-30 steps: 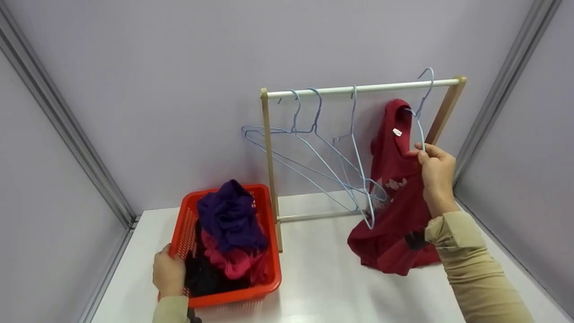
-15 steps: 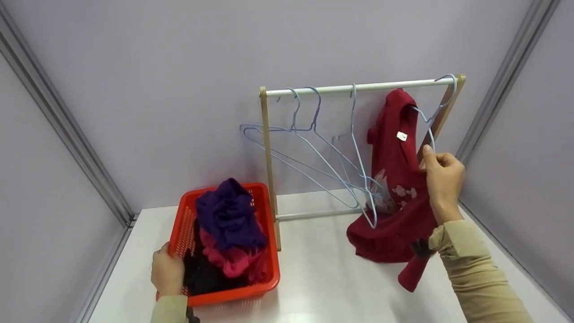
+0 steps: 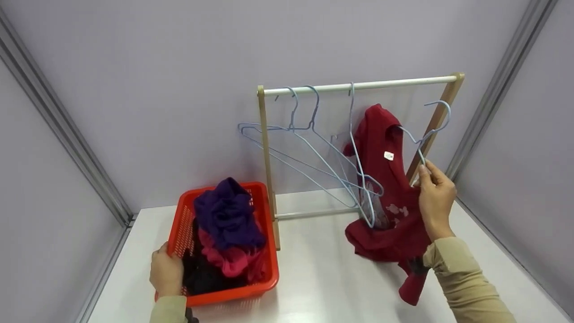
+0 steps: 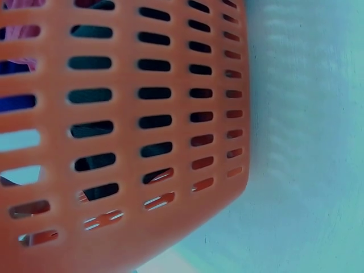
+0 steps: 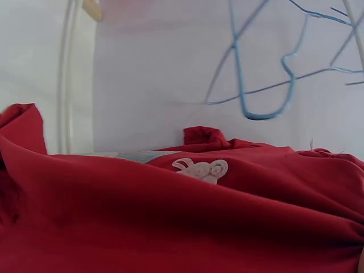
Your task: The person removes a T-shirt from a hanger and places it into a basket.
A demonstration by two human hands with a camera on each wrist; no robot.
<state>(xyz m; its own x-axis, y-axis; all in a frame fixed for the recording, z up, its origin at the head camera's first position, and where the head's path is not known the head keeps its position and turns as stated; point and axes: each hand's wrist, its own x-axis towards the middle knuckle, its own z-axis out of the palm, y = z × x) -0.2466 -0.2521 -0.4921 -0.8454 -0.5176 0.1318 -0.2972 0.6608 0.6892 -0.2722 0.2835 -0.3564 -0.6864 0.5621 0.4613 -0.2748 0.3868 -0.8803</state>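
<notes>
My right hand (image 3: 437,202) pinches one arm of a light blue wire clothes hanger (image 3: 447,117), whose hook stands below the rail and apart from it. A dark red shirt (image 3: 374,143) hangs from the hanger's other arm, its collar tag showing and its lower part bunched on the table. In the right wrist view the shirt (image 5: 170,222) fills the lower half, with a pale animal print. My left hand (image 3: 167,271) grips the left rim of a red plastic basket (image 3: 237,296). Its slotted wall (image 4: 125,136) fills most of the left wrist view, where the hand is hidden.
A small clothes rack with a white rail (image 3: 399,84) and wooden posts stands at the back. Several blue hangers (image 3: 314,130) hang on it, one overlapping the shirt. Purple cloth (image 3: 228,215), pink cloth (image 3: 233,260) and black cloth (image 3: 206,276) fill the basket.
The right hand first moves right, then back left and down, bringing the hanger's hook from the rail's height to below it. The shirt moves along. The left hand stays on the basket.
</notes>
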